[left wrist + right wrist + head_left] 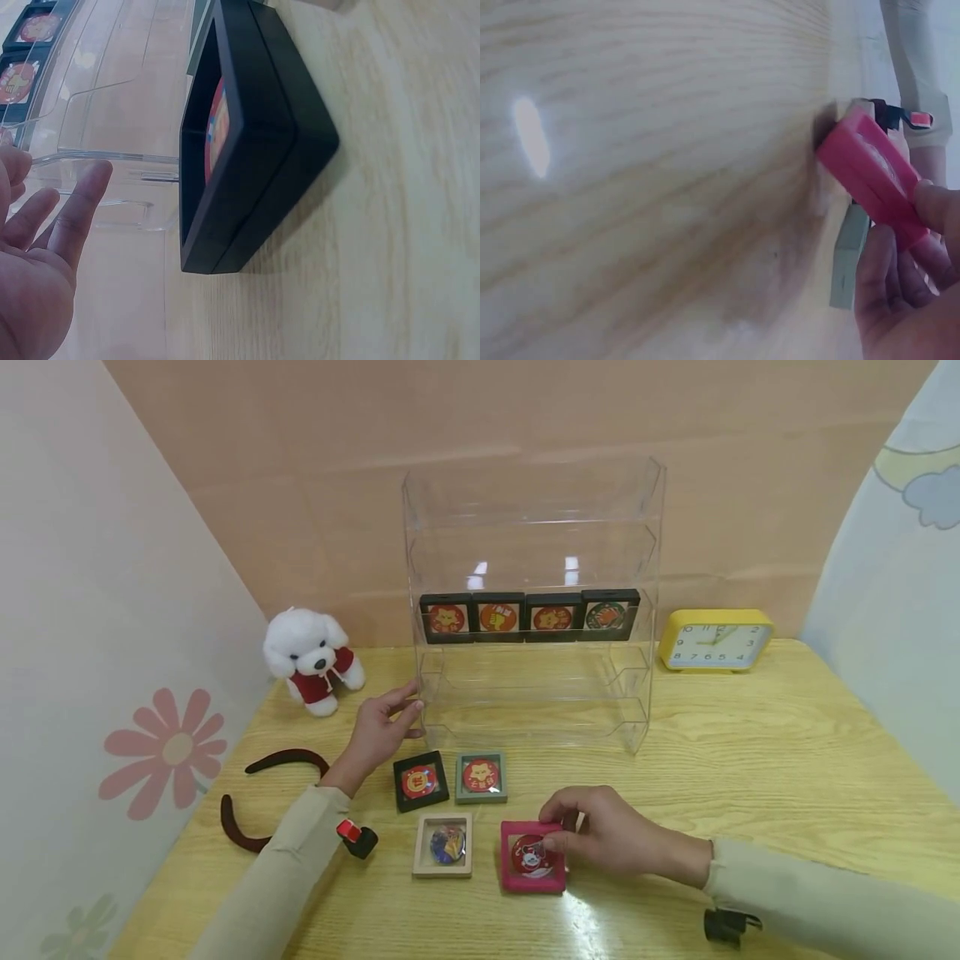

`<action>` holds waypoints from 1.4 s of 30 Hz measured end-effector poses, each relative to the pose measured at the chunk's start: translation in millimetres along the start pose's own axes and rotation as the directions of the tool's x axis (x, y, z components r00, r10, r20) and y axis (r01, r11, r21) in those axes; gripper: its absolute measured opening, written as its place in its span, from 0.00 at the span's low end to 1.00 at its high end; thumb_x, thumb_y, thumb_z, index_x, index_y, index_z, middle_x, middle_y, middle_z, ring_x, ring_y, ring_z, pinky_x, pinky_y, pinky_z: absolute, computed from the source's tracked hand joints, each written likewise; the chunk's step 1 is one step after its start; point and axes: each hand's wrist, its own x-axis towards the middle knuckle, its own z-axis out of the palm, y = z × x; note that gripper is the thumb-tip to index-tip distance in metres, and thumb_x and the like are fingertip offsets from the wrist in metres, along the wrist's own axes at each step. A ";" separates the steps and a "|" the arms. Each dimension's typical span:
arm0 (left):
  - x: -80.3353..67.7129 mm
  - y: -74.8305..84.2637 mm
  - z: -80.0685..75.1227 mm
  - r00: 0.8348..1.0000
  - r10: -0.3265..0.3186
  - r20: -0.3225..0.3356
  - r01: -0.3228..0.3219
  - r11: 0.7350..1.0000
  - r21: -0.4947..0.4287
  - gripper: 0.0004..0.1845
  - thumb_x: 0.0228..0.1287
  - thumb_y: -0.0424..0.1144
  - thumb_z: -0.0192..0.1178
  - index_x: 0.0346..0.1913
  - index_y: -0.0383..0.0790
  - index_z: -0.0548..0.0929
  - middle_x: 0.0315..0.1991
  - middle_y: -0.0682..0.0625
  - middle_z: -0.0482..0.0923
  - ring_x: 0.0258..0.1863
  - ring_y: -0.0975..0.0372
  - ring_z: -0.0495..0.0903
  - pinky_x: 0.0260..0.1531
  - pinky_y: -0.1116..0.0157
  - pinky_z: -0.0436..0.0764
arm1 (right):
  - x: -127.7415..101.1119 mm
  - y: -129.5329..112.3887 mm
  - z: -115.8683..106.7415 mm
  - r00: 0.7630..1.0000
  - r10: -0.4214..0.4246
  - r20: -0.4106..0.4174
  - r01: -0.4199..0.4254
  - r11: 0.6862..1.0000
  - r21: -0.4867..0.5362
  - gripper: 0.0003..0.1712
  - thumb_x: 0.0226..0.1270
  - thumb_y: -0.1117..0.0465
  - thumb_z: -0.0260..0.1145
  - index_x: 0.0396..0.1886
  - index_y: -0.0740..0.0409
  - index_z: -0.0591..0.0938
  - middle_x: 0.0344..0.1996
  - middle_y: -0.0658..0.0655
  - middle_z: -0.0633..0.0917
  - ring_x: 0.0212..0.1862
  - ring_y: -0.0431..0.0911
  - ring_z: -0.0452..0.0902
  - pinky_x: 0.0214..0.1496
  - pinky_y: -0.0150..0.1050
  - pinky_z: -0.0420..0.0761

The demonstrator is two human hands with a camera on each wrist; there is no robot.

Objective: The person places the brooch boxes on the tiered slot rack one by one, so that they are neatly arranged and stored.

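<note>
Right hand (600,831) pinches the pink case (531,885) by its upper right corner, lower centre.
Near mid-picture, the left hand (377,729), fingers apart, touches the clear rack's side (411,568), seemingly steadying it.

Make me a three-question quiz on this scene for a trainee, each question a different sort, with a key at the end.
1. True or false: in the head view, the yellow clock stands to the right of the clear rack.

2. Multiple choice: how many black frames stand side by side in the rack?
A) Three
B) Four
C) Six

3. Open question: what does the right hand hold?

Key:
1. True.
2. B.
3. The pink frame with a red badge inside.
</note>
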 end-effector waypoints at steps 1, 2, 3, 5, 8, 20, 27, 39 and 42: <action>-0.1 0.1 -0.1 1.000 -0.002 0.002 0.002 1.000 -0.001 0.22 0.69 0.28 0.53 0.65 0.29 0.68 0.66 0.38 0.63 0.55 0.42 0.72 0.34 0.58 0.85 | 0.3 0.0 -1.5 1.000 -0.007 -0.005 0.007 1.000 0.001 0.07 0.61 0.58 0.69 0.38 0.53 0.82 0.29 0.43 0.81 0.29 0.38 0.75 0.23 0.32 0.80; -0.3 0.4 0.1 1.000 -0.004 0.004 0.004 1.000 -0.001 0.22 0.69 0.28 0.53 0.65 0.29 0.68 0.66 0.37 0.63 0.55 0.42 0.72 0.34 0.58 0.85 | 0.6 0.1 -3.0 1.000 -0.013 -0.009 0.013 1.000 0.002 0.07 0.61 0.59 0.69 0.38 0.53 0.83 0.29 0.43 0.82 0.29 0.38 0.75 0.23 0.32 0.80; -0.3 0.4 0.0 1.000 -0.007 0.006 0.007 1.000 -0.001 0.22 0.69 0.28 0.53 0.65 0.29 0.68 0.66 0.38 0.62 0.55 0.43 0.72 0.35 0.58 0.85 | 0.9 0.1 -4.6 1.000 -0.015 -0.011 0.015 1.000 0.005 0.07 0.60 0.59 0.70 0.38 0.53 0.83 0.29 0.44 0.82 0.29 0.38 0.75 0.23 0.32 0.80; -0.5 0.3 0.1 1.000 -0.011 0.007 0.011 1.000 0.001 0.22 0.70 0.29 0.53 0.65 0.29 0.68 0.67 0.38 0.62 0.56 0.43 0.72 0.35 0.58 0.85 | 1.4 -0.2 -8.3 1.000 -0.026 -0.013 0.026 1.000 0.003 0.07 0.60 0.60 0.70 0.38 0.53 0.83 0.30 0.44 0.82 0.29 0.39 0.76 0.24 0.33 0.81; -0.3 0.0 0.3 1.000 -0.010 0.001 0.010 1.000 0.009 0.22 0.69 0.28 0.53 0.65 0.29 0.68 0.66 0.38 0.62 0.56 0.44 0.72 0.34 0.58 0.85 | 2.1 -0.2 -14.3 0.999 -0.044 -0.015 0.043 0.999 -0.013 0.07 0.59 0.60 0.71 0.37 0.52 0.83 0.30 0.44 0.82 0.29 0.38 0.76 0.24 0.33 0.81; 0.6 0.5 1.0 0.999 -0.040 -0.011 0.040 0.999 -0.001 0.22 0.70 0.28 0.53 0.65 0.32 0.68 0.66 0.39 0.64 0.55 0.47 0.73 0.33 0.61 0.86 | 6.9 3.1 -32.5 0.996 -0.073 -0.046 0.068 0.992 -0.108 0.06 0.57 0.63 0.72 0.35 0.53 0.86 0.31 0.44 0.84 0.29 0.37 0.77 0.25 0.34 0.82; 0.9 1.3 1.4 0.999 -0.044 -0.014 0.044 0.999 0.002 0.22 0.70 0.28 0.53 0.65 0.32 0.69 0.65 0.40 0.65 0.55 0.47 0.73 0.33 0.61 0.86 | 11.4 2.3 -41.1 0.995 -0.078 -0.069 0.069 0.989 -0.128 0.07 0.56 0.64 0.72 0.36 0.56 0.87 0.32 0.47 0.85 0.31 0.38 0.79 0.25 0.34 0.83; 2.8 1.9 -0.7 0.999 -0.033 -0.018 0.034 0.999 0.028 0.22 0.69 0.28 0.54 0.64 0.31 0.70 0.64 0.39 0.67 0.54 0.47 0.74 0.32 0.61 0.86 | 33.7 2.1 -63.7 0.966 -0.071 -0.247 0.005 0.966 -0.258 0.10 0.52 0.68 0.75 0.36 0.57 0.87 0.32 0.47 0.85 0.29 0.38 0.78 0.24 0.35 0.84; 2.9 2.0 0.2 0.999 -0.048 -0.018 0.048 0.999 0.025 0.22 0.68 0.28 0.54 0.65 0.31 0.70 0.64 0.40 0.67 0.54 0.47 0.74 0.32 0.62 0.86 | 39.0 2.2 -69.0 0.960 -0.068 -0.273 -0.008 0.963 -0.270 0.11 0.51 0.69 0.75 0.36 0.57 0.87 0.32 0.48 0.85 0.30 0.39 0.79 0.24 0.35 0.84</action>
